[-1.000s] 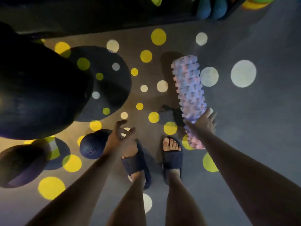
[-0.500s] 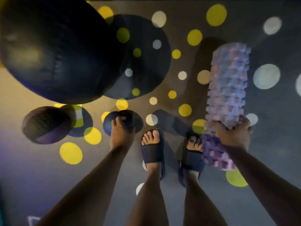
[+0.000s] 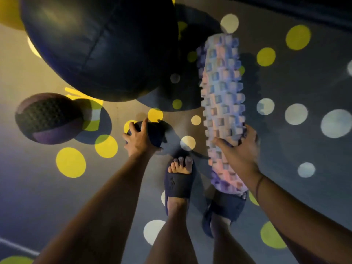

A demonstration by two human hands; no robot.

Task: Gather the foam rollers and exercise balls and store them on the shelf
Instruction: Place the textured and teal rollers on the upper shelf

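Note:
A knobbly purple and pink foam roller (image 3: pixel 222 96) runs lengthwise at centre right, its near end over my right foot. My right hand (image 3: pixel 238 149) grips it around the lower middle, thumb on the left side. A small dark blue ball (image 3: pixel 155 135) sits on the floor just ahead of my left foot, and my left hand (image 3: pixel 139 141) curls over its top with spread fingers. A huge black exercise ball (image 3: pixel 99 46) fills the upper left. A dark textured medicine ball (image 3: pixel 48 119) lies at far left.
The floor (image 3: pixel 285 187) is grey with yellow and white dots. My two feet in dark slides (image 3: pixel 180 185) stand at centre. A dark strip runs along the top right edge; no shelf is visible.
My right hand has closed round the roller and tilted it up off the floor. My left hand has settled more fully over the small ball. The view has come closer.

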